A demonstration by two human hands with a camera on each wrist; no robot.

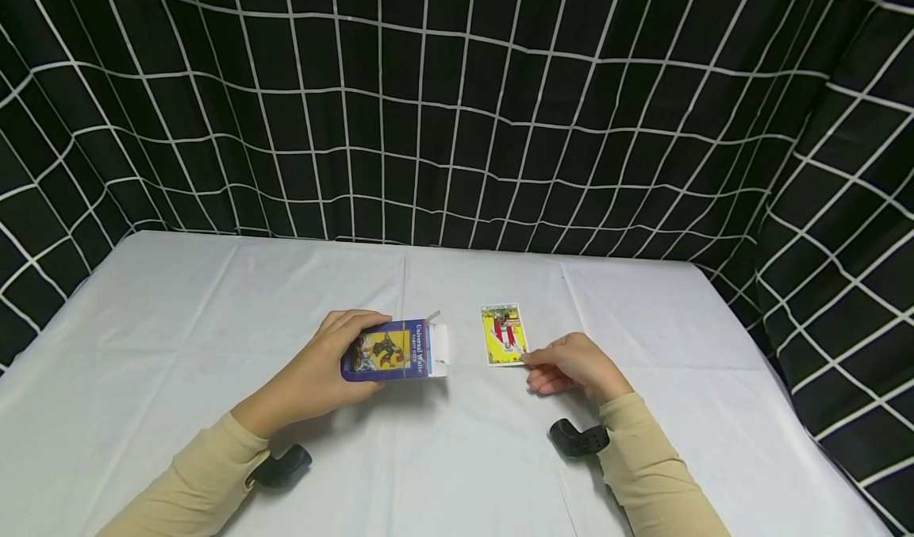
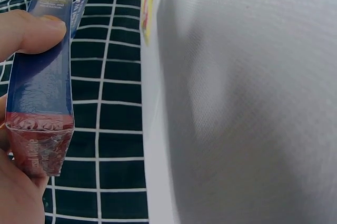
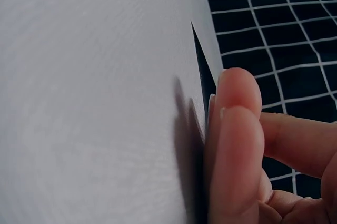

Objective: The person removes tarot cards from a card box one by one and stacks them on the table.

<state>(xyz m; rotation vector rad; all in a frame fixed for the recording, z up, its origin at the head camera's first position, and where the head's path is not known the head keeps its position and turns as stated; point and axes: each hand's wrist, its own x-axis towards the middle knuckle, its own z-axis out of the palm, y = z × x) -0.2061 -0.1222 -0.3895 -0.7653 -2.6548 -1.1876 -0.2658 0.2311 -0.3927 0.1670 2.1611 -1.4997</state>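
My left hand grips a blue tarot card box from its left end, above the cloth. The box's picture side faces up, and its right end is open with white flaps sticking out. In the left wrist view the thumb presses along the box's narrow blue side. To the right, my right hand pinches the near right corner of a single yellow tarot card, its picture facing up. In the right wrist view the card's dark underside shows as a thin wedge beyond the fingers.
A white cloth with fold creases covers the table. Black fabric with a white grid hangs behind and at both sides. Dark devices sit under both wrists, close to the tabletop.
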